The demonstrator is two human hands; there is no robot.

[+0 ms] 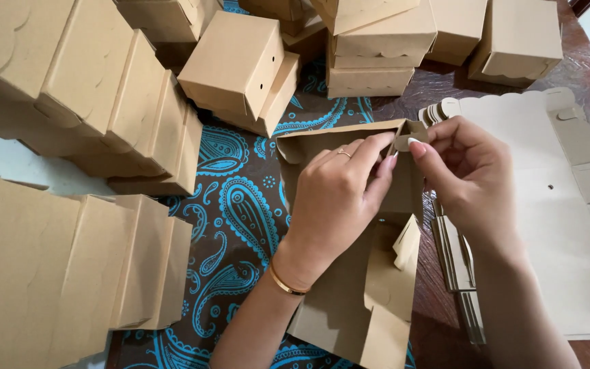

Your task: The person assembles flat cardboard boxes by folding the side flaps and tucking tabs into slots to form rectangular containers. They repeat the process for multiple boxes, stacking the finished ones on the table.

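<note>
The half-folded cardboard box (370, 287) has its far corner pinched between left hand (332, 198) and right hand (469, 174) fingers.

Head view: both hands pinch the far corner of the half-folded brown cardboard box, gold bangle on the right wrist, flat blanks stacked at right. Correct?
Not quite. The head view shows the gold bangle on the left wrist, not the right. The rest holds: left hand and right hand pinch the far corner of the half-folded brown cardboard box, and flat cardboard blanks lie stacked at right.
</note>
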